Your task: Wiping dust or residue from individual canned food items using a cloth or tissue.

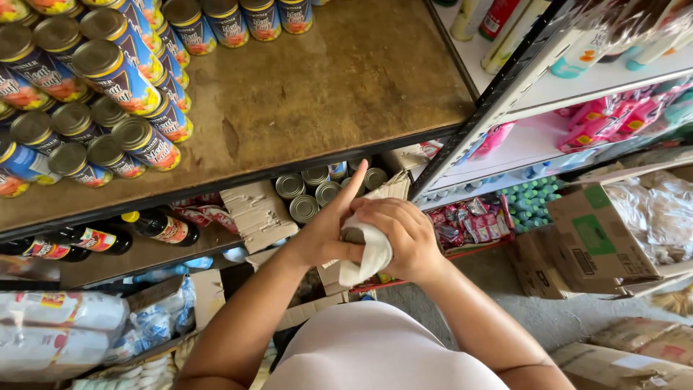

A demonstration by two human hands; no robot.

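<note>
A brown wooden shelf (pixel 325 87) is seen across the upper half of the view, mostly bare on its right part. Its left part is filled with stacked blue-labelled tins (pixel 108 68), laid in rows with their lids facing the camera. To the right, a white metal rack (pixel 548 90) is loaded with pink packets and bottles. Below it, an open cardboard box (pixel 592 231) is set on the floor. On the lower shelf, dark sauce bottles (pixel 155 227) are laid on their sides, and further tins (pixel 303 191) are kept in a carton beneath the shelf edge. In the centre, a single tin (pixel 352 235) is held between both hands, well below the wooden shelf. The left hand (pixel 328 235) is wrapped around its side, the grip closed and the forefinger raised. A white cloth (pixel 369 256) is pressed onto the tin by the right hand (pixel 401 235), its grip closed over cloth and tin.
</note>
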